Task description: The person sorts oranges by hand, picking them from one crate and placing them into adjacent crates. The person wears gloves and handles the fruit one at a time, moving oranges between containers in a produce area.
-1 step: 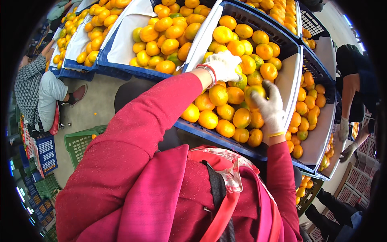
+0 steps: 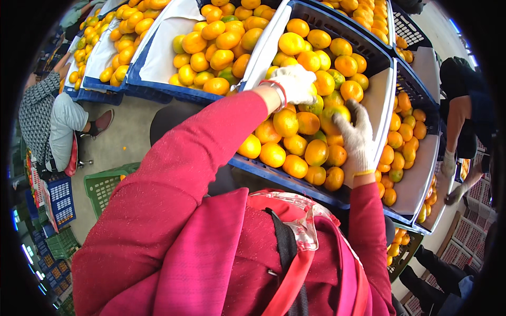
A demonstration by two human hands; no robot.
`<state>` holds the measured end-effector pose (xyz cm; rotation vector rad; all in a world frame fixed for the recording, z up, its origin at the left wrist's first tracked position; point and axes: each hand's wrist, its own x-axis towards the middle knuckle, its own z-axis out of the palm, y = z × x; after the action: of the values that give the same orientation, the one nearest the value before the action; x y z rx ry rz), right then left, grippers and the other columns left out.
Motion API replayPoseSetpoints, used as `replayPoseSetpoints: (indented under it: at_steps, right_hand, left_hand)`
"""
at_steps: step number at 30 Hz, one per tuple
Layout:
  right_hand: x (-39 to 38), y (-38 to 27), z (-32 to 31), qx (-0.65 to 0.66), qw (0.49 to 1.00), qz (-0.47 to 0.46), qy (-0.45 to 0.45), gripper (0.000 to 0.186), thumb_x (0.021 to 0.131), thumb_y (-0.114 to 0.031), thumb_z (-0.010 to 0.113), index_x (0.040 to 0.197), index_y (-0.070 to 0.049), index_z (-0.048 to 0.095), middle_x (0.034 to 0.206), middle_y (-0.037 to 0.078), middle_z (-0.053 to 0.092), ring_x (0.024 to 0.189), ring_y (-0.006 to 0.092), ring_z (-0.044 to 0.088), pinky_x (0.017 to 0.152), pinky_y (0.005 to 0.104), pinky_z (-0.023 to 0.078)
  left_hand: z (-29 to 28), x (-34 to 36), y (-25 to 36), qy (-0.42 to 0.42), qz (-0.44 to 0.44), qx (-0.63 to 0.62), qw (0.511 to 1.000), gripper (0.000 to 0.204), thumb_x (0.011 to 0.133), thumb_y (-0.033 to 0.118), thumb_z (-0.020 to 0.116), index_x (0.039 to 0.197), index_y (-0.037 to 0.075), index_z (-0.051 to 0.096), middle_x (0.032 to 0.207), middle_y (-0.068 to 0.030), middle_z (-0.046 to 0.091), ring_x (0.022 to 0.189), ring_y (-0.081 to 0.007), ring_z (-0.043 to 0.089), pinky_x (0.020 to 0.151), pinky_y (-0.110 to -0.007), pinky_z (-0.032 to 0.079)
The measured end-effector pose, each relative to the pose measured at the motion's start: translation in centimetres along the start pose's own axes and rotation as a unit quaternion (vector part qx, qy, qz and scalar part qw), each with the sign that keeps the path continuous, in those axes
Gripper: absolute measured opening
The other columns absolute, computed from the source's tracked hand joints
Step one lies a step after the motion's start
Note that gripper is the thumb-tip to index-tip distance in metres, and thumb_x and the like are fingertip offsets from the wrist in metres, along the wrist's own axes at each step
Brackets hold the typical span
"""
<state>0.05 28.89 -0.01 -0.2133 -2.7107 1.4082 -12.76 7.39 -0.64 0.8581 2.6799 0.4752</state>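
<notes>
Orange and green-tinged mandarins [image 2: 316, 152] fill a blue plastic crate [image 2: 284, 181] lined with white sheeting in front of me. My left hand [image 2: 291, 84], in a white knit glove, reaches over the middle of the pile. Its fingers curl down among the fruit beside a greenish mandarin [image 2: 314, 105]; what they hold, if anything, is hidden. At the crate's right side my right hand [image 2: 358, 134], also gloved, grips a yellow-green mandarin [image 2: 332, 118] between thumb and fingers, on or just above the other fruit.
More lined crates of mandarins stand close by: one to the left [image 2: 138, 81], one to the right [image 2: 416, 205]. A green crate [image 2: 103, 192] sits on the floor at left. A person [image 2: 66, 118] sits at far left; a co-worker's gloved hands [image 2: 449, 166] are at far right.
My right hand has shifted slightly to the right, and the mandarin in it, blurred before, now shows more clearly. The left hand has barely moved.
</notes>
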Motion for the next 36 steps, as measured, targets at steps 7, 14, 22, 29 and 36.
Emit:
replayPoseSetpoints:
  at_steps: [7,14,22,29,36]
  right_hand:
    - [2.8,0.7,-4.3,-0.217,0.970,0.099,-0.042,0.055,0.091,-0.033,0.071,0.139,-0.008,0.063,0.138,0.020,0.063,0.125,0.0358,0.063,0.107,0.0428,0.050]
    - [1.0,1.4,-1.0,-0.410,0.906,0.069,-0.082,0.073,0.086,-0.044,0.073,0.150,-0.017,0.050,0.135,0.021,0.063,0.118,0.0398,0.067,0.102,0.0498,0.053]
    - [-0.3,-6.2,-5.7,-0.380,0.921,0.063,0.062,0.068,0.082,-0.033,0.076,0.144,-0.013,0.056,0.125,0.021,0.067,0.113,0.0394,0.068,0.098,0.0486,0.054]
    - [-1.6,-4.7,-11.0,-0.142,0.975,0.110,0.134,0.083,0.077,-0.030,0.084,0.149,-0.002,0.052,0.132,0.017,0.066,0.116,0.0279,0.068,0.101,0.0377,0.054]
    - [-1.1,-3.8,-10.8,0.140,0.968,0.165,0.130,0.074,0.086,-0.022,0.083,0.149,-0.001,0.050,0.118,0.011,0.067,0.084,0.0129,0.068,0.071,0.0242,0.059]
  left_hand:
    - [0.6,-0.1,0.8,0.003,-0.059,-0.003,0.998,0.053,0.087,0.045,0.065,0.133,0.018,0.066,0.135,-0.0205,0.062,0.127,-0.0396,0.061,0.103,-0.052,0.051]
    - [-0.5,0.1,4.4,0.143,0.072,-0.013,0.987,0.045,0.092,0.051,0.062,0.119,0.016,0.068,0.119,-0.0191,0.067,0.111,-0.0394,0.067,0.093,-0.053,0.054]
    - [4.7,-1.6,7.7,0.063,0.098,0.016,0.993,0.054,0.082,0.045,0.076,0.127,0.017,0.065,0.116,-0.0159,0.068,0.107,-0.0341,0.066,0.089,-0.050,0.053]
    - [5.8,-0.6,10.3,-0.029,0.074,-0.066,0.995,0.060,0.087,0.042,0.071,0.141,0.020,0.057,0.132,-0.0231,0.057,0.117,-0.0443,0.063,0.098,-0.055,0.052]
    - [-0.7,0.6,8.6,-0.244,-0.063,-0.252,0.934,0.063,0.102,0.062,0.041,0.145,0.018,0.057,0.136,-0.0210,0.067,0.104,-0.0370,0.073,0.097,-0.047,0.054]
